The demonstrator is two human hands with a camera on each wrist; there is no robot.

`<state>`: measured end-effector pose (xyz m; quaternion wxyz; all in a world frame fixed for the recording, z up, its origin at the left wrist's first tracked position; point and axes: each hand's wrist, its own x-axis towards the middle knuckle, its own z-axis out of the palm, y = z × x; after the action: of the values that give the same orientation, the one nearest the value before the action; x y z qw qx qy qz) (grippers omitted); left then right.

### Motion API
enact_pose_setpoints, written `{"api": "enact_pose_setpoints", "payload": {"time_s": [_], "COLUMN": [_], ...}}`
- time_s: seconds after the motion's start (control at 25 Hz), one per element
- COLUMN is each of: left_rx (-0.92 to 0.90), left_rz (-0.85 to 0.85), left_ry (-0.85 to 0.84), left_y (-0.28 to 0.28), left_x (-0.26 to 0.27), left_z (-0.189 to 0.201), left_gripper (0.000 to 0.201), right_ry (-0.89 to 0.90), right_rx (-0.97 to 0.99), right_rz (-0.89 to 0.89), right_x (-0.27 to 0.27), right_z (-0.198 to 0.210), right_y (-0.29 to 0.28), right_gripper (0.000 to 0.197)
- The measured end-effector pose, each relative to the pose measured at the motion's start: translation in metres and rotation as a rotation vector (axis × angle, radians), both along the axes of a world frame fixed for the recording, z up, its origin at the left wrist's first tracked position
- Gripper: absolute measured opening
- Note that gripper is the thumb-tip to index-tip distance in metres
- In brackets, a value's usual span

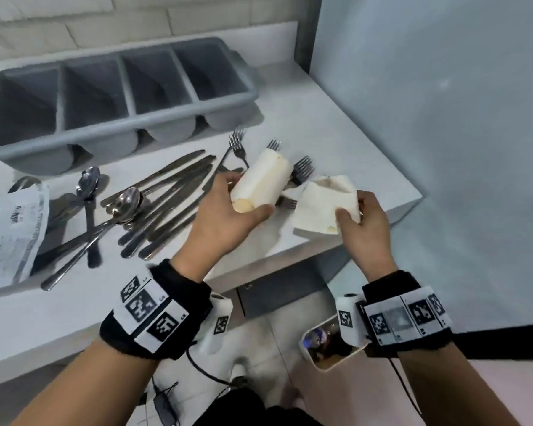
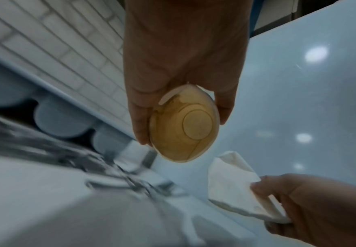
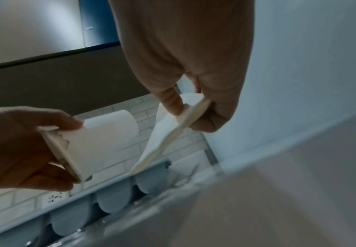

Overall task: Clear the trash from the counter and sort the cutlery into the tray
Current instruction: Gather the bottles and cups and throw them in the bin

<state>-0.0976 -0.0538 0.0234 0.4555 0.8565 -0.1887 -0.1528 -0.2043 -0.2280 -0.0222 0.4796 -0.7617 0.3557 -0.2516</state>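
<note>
Both forearms are bare, and each wrist wears a wide black fabric band. White panels printed with square black-and-white coded markers run around the left band (image 1: 154, 315) and the right band (image 1: 410, 315). A small white camera box (image 1: 217, 321) bearing its own marker hangs under the left band, and another white box (image 1: 346, 318) under the right. Thin black cables (image 1: 203, 368) trail down from the bands. The hands are bare.

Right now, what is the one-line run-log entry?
left hand: grips stained white paper cup | right hand: pinches soiled white napkin | grey four-compartment tray: empty | steel cutlery: unsorted on counter
</note>
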Motion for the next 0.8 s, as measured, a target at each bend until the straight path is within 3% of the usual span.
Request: {"api": "enact_pose_setpoints", "payload": {"time_s": [0.16,0.44,0.8], "left_rx": [0.069,0.332,0.595], "left_rz": [-0.154,-0.311,-0.300], "left_ry": [0.151,0.383,0.567], "left_y": [-0.052,-0.104,-0.144], "left_x": [-0.076,-0.156,-0.172], "left_z": [-0.040,-0.167,-0.350], "left_gripper": [0.065,0.065,0.071], "right_ry": [-0.036,0.250,0.476], "right_rx": [0.073,0.259,0.377], "right_rz": [-0.177,-0.352,-0.429], "right_x": [-0.089,-0.196,-0.223], "right_z": [-0.045,-0.160,-0.337], "right_y": [-0.031,-0.062,-0.071], "right_gripper": [0.031,0.051,0.040]}}
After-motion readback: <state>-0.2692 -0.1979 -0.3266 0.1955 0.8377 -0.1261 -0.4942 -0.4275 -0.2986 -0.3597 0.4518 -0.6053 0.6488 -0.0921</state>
